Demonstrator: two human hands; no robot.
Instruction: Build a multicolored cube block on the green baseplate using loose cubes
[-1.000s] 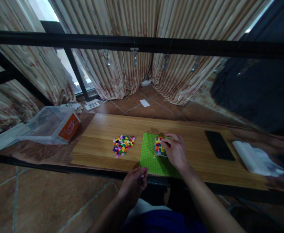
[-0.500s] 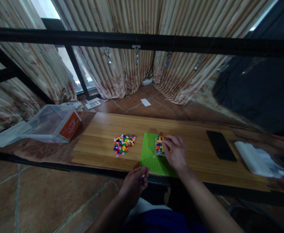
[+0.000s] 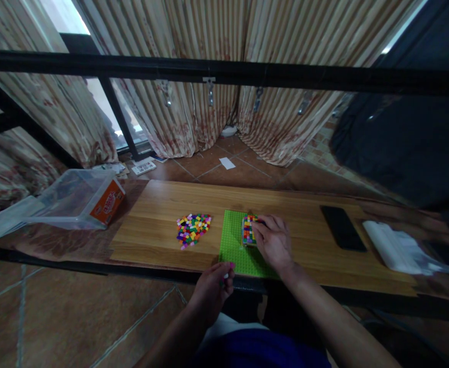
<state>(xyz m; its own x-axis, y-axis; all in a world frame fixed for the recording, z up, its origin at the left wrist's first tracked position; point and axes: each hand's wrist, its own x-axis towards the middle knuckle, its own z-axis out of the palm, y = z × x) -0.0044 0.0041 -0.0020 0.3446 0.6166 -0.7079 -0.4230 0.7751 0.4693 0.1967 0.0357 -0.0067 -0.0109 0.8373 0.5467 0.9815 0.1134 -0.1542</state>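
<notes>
My left hand (image 3: pixel 214 289) is closed around a few small toy bricks at the table's front edge. A pink brick (image 3: pixel 232 265) pokes out at its fingertips, and a white and a green one show between the fingers. My right hand (image 3: pixel 274 243) curls over a block of multicoloured toy bricks (image 3: pixel 249 230), thumb and fingers pressed on its top and right side. That block stands on a green studded baseplate (image 3: pixel 231 245). The fingers hide the block's right part, so any single brick under them cannot be seen. Loose toy bricks (image 3: pixel 193 230) lie in a pile left of the baseplate.
On the wooden table (image 3: pixel 151 220), a clear plastic bin (image 3: pixel 71 199) with an orange label lies at the left. A black phone-like slab (image 3: pixel 343 228) and a white packet (image 3: pixel 391 248) lie at the right. A black bar (image 3: pixel 224 69) crosses beyond the table.
The view has shifted slightly. My right hand stays at the brick block with its fingers a little changed, and my left hand still holds its bricks.
</notes>
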